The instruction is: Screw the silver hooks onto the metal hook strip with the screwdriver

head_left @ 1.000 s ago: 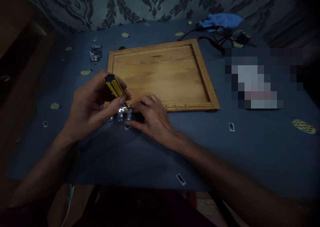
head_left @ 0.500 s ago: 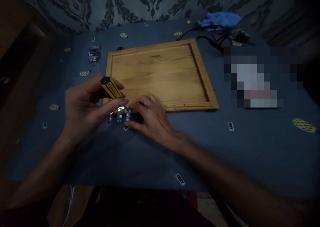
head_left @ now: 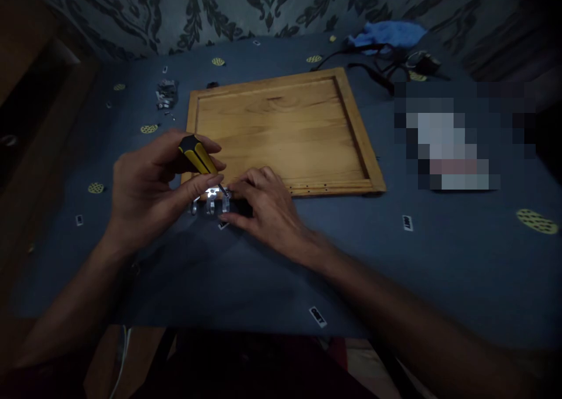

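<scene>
Left of centre, three metal clips (head_left: 211, 205) line the wooden panel (head_left: 281, 130)'s near edge; the holes (head_left: 308, 187) farther right bear none. Spare hardware (head_left: 165, 95) lies upper left. The left hand (head_left: 144, 194) grasps a screwdriver (head_left: 202, 158); the right hand (head_left: 274, 212) curls narrowly by the rightmost clip (grip unclear).

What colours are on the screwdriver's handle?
The handle is yellow and black, best seen in the head view.

Head-worn view, forward and down

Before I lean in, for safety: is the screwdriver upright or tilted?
Tilted: the screwdriver slants, its handle left of its tip.
</scene>
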A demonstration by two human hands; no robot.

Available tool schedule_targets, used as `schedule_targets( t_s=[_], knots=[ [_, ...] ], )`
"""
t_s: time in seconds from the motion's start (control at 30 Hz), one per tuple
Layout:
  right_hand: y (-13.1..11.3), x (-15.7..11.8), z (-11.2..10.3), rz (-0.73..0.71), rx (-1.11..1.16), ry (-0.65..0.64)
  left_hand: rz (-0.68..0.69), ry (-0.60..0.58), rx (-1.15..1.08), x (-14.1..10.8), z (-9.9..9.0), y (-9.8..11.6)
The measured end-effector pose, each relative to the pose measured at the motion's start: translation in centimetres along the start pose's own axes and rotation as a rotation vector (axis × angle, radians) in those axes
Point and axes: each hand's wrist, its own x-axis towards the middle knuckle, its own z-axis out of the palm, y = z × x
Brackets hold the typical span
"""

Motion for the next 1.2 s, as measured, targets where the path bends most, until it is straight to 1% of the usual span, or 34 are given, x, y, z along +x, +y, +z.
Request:
schedule_targets(
  t_s=[0.23, 0.47, 0.53, 0.6, 0.67, 0.7, 0.77, 0.9, 1.1, 1.2],
  knots=[
    [0.1, -0.1, 0.2, -0.001, 0.003, 0.024, 0.027, -0.013, 0.022, 0.1, 0.0, 0.1],
    [0.1, -0.1, 0.3, -0.008, -0.013, 0.026, 0.001, -0.011, 0.001, 0.1, -0.1, 0.2],
    [0.1, -0.1, 0.3, -0.007, -0.013, 0.025, -0.023, 0.040, -0.033, 0.2, -0.2, 0.5],
    [0.2, -0.1, 0.3, -0.006, -0.008, 0.020, -0.040, 0.125, -0.066, 0.4, -0.4, 0.7],
    [0.3, -0.1, 0.2, -0.006, 0.001, 0.015, -0.023, 0.197, -0.053, 0.6, -0.6, 0.7],
    [0.3, -0.2, 0.2, -0.006, 0.008, 0.011, -0.005, 0.214, -0.033, 0.7, -0.7, 0.6],
    [0.3, -0.2, 0.1, -0.001, 0.019, 0.007, 0.013, 0.213, -0.004, 0.7, -0.8, 0.2],
    [0.0, -0.2, -0.1, 0.013, 0.019, 0.008, -0.009, 0.165, 0.008, 0.6, -0.5, -0.3],
    [-0.1, -0.3, -0.1, 0.022, 0.034, 0.004, -0.050, 0.199, 0.023, 0.5, -0.3, 0.1],
    [0.0, -0.4, 0.0, 0.022, 0.032, 0.008, -0.084, 0.190, 0.018, 0.5, -0.2, 0.3]
  ],
)
